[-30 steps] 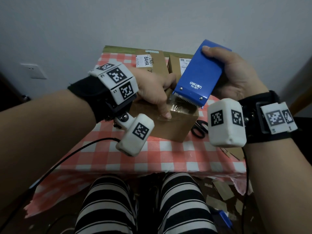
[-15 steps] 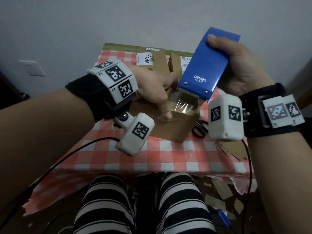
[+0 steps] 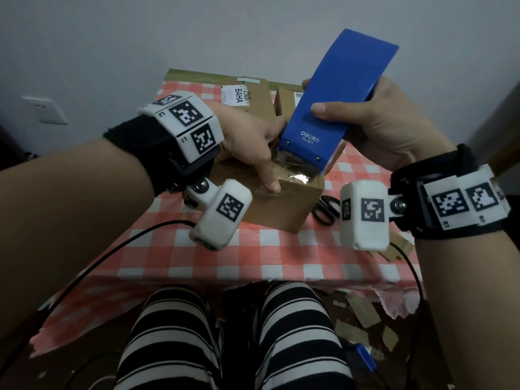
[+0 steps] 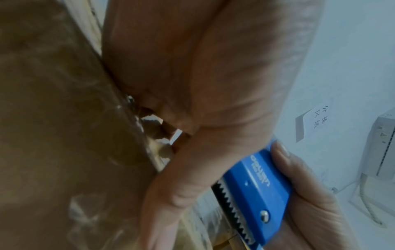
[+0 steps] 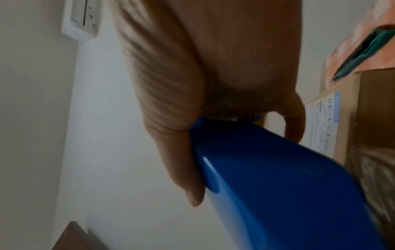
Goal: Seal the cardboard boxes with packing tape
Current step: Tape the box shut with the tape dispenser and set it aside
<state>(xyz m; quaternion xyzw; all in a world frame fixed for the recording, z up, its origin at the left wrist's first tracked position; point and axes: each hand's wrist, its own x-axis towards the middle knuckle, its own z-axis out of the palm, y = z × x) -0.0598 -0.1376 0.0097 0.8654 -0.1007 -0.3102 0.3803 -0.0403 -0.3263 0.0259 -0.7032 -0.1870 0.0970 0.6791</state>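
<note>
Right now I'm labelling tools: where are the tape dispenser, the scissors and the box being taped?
tape dispenser (image 3: 334, 88), head view, blue flat cover.
scissors (image 3: 326, 211), head view, black handle loops.
box being taped (image 3: 284, 209), head view, front wall.

"deli No 801" on tape dispenser (image 3: 334, 99); "BAHA" on box label (image 3: 235, 94)

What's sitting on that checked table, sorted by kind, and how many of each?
Brown cardboard boxes: 3, near, labelled BAHA, back right
Blue plastic tape dispenser, held over the near box: 1
Black-handled scissors: 1
Total: 5
</note>
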